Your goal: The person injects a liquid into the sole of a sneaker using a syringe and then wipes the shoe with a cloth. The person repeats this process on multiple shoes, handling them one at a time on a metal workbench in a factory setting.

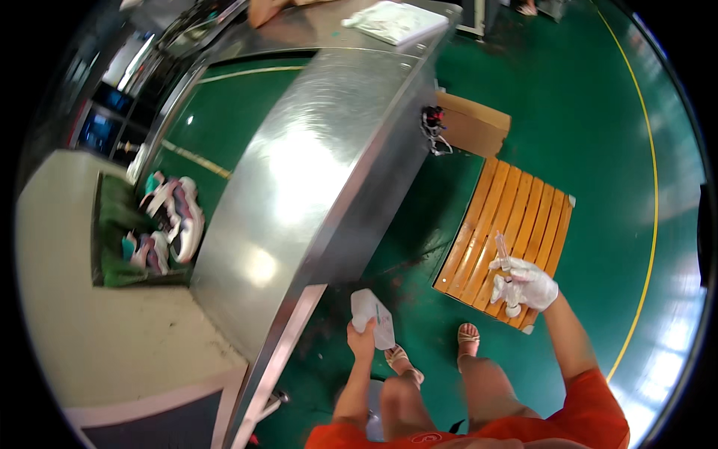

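My left hand point(363, 335) is bare and grips a pale, flat white piece point(372, 314) with a thin green line on it, held low beside the steel machine housing point(314, 165). My right hand point(525, 285) wears a white glove and is closed around a slim translucent tube-like tool point(504, 258) that points up and away over the wooden slatted platform point(508, 239). The two hands are well apart. My sandalled feet point(437, 348) stand on the green floor below them.
A long shiny steel cover runs from lower left to upper right. Left of it, several sports shoes point(168, 224) lie on a green belt. A cardboard piece point(473, 123) lies by the orange wooden platform. White sheets point(395, 21) rest on the machine's far end. A yellow line point(652, 194) curves across the floor.
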Motion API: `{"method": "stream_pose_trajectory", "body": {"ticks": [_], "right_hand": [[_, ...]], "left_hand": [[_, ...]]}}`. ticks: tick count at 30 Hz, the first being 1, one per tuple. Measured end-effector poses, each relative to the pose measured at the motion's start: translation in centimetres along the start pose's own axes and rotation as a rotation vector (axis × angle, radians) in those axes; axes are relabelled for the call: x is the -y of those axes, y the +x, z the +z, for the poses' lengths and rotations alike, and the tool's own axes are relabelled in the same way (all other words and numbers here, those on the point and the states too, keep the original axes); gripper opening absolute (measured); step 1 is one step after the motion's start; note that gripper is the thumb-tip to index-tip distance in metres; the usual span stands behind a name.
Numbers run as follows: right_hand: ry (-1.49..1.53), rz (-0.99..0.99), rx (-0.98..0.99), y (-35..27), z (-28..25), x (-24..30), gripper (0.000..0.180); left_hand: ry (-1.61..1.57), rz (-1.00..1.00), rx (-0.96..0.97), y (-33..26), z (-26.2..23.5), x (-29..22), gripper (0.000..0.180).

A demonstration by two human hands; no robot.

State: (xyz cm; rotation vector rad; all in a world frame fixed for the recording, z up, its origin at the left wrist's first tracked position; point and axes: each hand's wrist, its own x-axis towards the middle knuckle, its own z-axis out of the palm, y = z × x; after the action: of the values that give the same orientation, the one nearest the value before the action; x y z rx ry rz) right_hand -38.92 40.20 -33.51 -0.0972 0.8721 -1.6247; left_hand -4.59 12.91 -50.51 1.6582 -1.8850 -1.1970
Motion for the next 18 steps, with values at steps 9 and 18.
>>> {"method": "stream_pose_trajectory", "body": {"ticks": [9,18], "right_hand": [[0.267,-0.053,0.261,3.8,-8.3,-5.0,0.05],[0.17,-0.017,0.199,3.0,-8.3,-5.3,0.054]], "left_hand": [[-0.296,-0.369,-0.342,15.9,3.8,19.7,0.052],[-0.24,-0.353,-0.559,26.4,8.2,17.8,0.045]]}}
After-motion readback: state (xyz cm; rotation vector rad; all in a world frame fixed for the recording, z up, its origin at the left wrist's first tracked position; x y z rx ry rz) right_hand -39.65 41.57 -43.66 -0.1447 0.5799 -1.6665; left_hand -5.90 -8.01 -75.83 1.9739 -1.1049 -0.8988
